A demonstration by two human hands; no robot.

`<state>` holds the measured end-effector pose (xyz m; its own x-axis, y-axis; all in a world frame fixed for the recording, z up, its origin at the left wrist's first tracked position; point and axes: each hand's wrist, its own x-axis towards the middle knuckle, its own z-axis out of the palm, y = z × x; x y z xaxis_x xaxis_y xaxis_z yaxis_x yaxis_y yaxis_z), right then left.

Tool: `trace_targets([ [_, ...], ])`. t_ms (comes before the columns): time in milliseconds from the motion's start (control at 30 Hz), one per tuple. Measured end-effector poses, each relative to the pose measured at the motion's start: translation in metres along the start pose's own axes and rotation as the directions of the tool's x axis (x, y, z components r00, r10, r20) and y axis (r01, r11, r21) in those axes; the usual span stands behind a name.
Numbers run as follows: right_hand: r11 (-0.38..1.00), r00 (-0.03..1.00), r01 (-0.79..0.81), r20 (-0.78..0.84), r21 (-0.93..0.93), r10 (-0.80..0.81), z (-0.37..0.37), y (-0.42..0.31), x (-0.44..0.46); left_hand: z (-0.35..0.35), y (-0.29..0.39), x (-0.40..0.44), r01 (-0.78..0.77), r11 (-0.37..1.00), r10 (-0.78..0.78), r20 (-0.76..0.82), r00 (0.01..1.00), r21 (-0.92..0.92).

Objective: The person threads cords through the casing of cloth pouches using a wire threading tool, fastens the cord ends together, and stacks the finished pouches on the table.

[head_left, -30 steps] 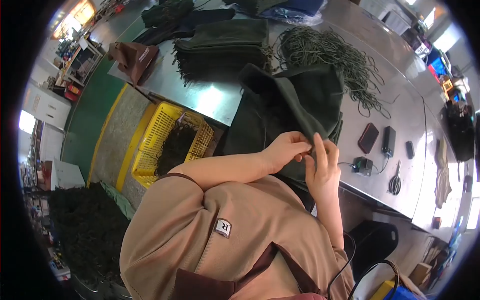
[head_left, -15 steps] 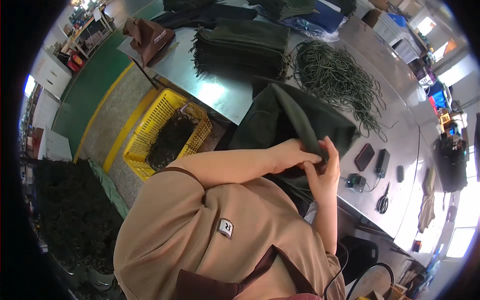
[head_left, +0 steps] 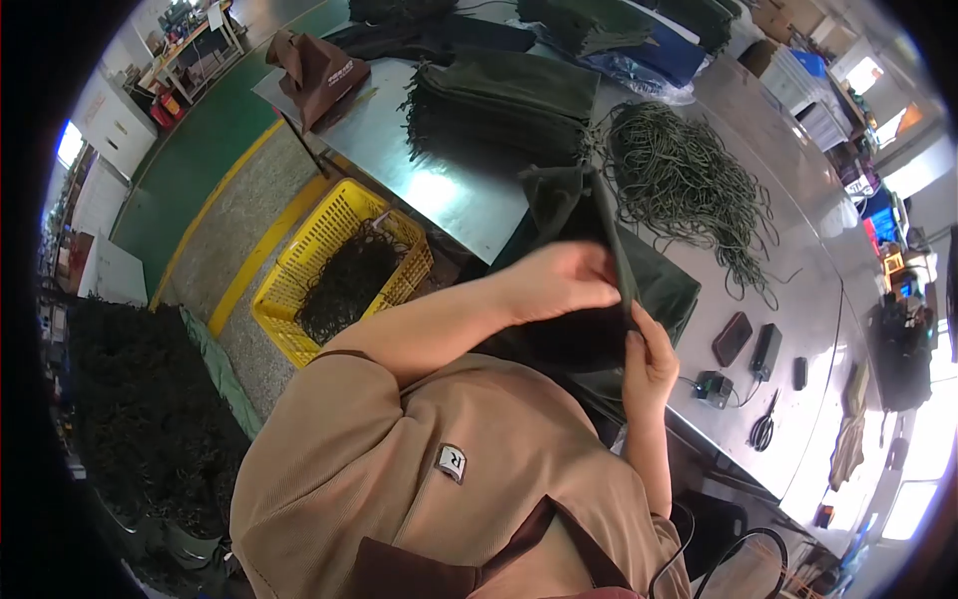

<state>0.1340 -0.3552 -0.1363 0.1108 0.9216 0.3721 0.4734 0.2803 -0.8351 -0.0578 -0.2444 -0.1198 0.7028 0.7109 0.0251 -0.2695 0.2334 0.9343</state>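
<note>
A dark green cloth piece, open like a bag (head_left: 664, 290), hangs over the table's near edge in front of my body. From the left, my left hand (head_left: 567, 280) reaches across with its fingers curled at the upright fold of the cloth; part of the fingertips is hidden. Just below and to the right, my right hand (head_left: 651, 354) pinches the edge of the same cloth between thumb and fingers. A tangled heap of green cords (head_left: 689, 185) lies on the table beyond the cloth, near a folded stack of dark green cloth (head_left: 504, 105) with fringed ends.
On the metal table (head_left: 449, 205) to the right lie scissors (head_left: 763, 429), a phone (head_left: 731, 339) and a black charger (head_left: 765, 351). A yellow basket (head_left: 284, 275) with dark cords stands at the left. A brown bag (head_left: 317, 80) rests on the far-left corner.
The cloth's upper flap has been raised and opened more upright. My left hand has moved up and left, apart from my right hand, which has shifted slightly down.
</note>
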Motion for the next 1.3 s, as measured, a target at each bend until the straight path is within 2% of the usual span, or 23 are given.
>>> trace_targets([
  [33, 0.998, 1.000, -0.015, -0.007, -0.062, 0.014, -0.009, -0.002, -0.004, -0.009, 0.009, -0.006, -0.070, 0.998, 0.069, -0.098, 0.993, -0.010],
  [67, 0.992, 1.000, -0.028, -0.016, -0.122, 0.026, -0.013, -0.002, -0.007, -0.017, 0.030, -0.015, -0.030, 0.999, 0.027, -0.161, 0.987, -0.016],
  [133, 0.992, 0.997, 0.023, -0.072, -0.125, -0.032, -0.013, -0.002, -0.012, -0.035, 0.057, -0.018, 0.007, 0.983, -0.032, -0.134, 0.990, -0.184],
  [167, 0.984, 0.996, 0.062, -0.051, -0.167, -0.071, -0.013, -0.002, -0.016, -0.037, 0.058, -0.019, 0.008, 0.983, -0.034, -0.138, 0.990, -0.183],
  [233, 0.976, 0.993, 0.109, -0.026, -0.188, -0.116, -0.010, -0.004, -0.019, -0.039, 0.060, -0.019, -0.034, 0.941, -0.039, -0.209, 0.977, -0.336],
  [267, 0.976, 0.993, 0.110, -0.026, -0.187, -0.117, -0.007, -0.004, -0.018, -0.039, 0.058, -0.018, -0.035, 0.942, -0.038, -0.209, 0.977, -0.335],
  [333, 0.983, 0.997, 0.076, -0.011, -0.170, -0.079, -0.003, -0.006, -0.020, -0.035, 0.049, -0.017, -0.026, 0.946, -0.078, -0.306, 0.949, -0.322],
  [467, 0.979, 0.993, 0.059, 0.113, -0.195, -0.038, -0.003, -0.012, -0.021, -0.036, 0.042, -0.014, -0.058, 0.913, -0.076, -0.307, 0.949, -0.404],
  [533, 0.985, 0.994, 0.074, 0.089, -0.155, -0.061, -0.003, -0.007, -0.023, -0.035, 0.042, -0.013, -0.056, 0.868, -0.071, -0.234, 0.970, -0.494],
  [600, 0.992, 0.999, -0.009, 0.042, -0.123, 0.015, 0.001, -0.007, -0.026, -0.030, 0.038, -0.011, -0.057, 0.869, -0.085, -0.261, 0.962, -0.491],
  [967, 0.998, 0.999, -0.026, 0.030, -0.051, 0.027, 0.007, 0.006, -0.034, -0.017, 0.031, 0.000, -0.069, 0.898, -0.100, -0.355, 0.930, -0.435],
  [1033, 0.998, 0.999, -0.022, 0.031, -0.062, 0.024, 0.018, 0.009, -0.033, -0.013, 0.014, 0.008, -0.125, 0.948, -0.021, -0.451, 0.892, -0.291],
  [1067, 0.946, 0.964, -0.264, 0.041, 0.190, 0.261, 0.030, 0.008, -0.030, 0.006, 0.017, 0.010, -0.145, 0.967, 0.027, -0.485, 0.874, -0.208],
  [1100, 0.776, 0.875, -0.470, 0.108, 0.421, 0.471, 0.041, 0.003, -0.024, 0.012, -0.002, 0.016, -0.125, 0.992, 0.099, -0.502, 0.859, -0.019],
  [1133, 0.579, 0.787, -0.595, 0.256, 0.557, 0.562, 0.042, -0.008, -0.014, 0.010, -0.026, 0.024, -0.102, 0.980, 0.175, -0.502, 0.847, 0.170],
  [1167, 0.580, 0.803, -0.581, 0.283, 0.571, 0.525, 0.046, -0.009, -0.009, 0.008, -0.029, 0.032, -0.155, 0.937, 0.304, -0.513, 0.802, 0.313],
  [1233, 0.583, 0.827, -0.549, 0.291, 0.599, 0.481, 0.046, 0.002, 0.004, -0.003, -0.031, 0.041, -0.168, 0.945, 0.291, -0.483, 0.826, 0.282],
  [1267, 0.878, 0.938, -0.338, 0.194, 0.339, 0.286, 0.037, 0.017, 0.010, -0.008, -0.026, 0.041, -0.172, 0.955, 0.270, -0.473, 0.839, 0.240],
  [1300, 0.998, 0.983, -0.060, 0.172, 0.018, 0.056, 0.030, 0.016, 0.020, -0.016, -0.024, 0.040, -0.135, 0.947, 0.255, -0.423, 0.870, 0.291],
])
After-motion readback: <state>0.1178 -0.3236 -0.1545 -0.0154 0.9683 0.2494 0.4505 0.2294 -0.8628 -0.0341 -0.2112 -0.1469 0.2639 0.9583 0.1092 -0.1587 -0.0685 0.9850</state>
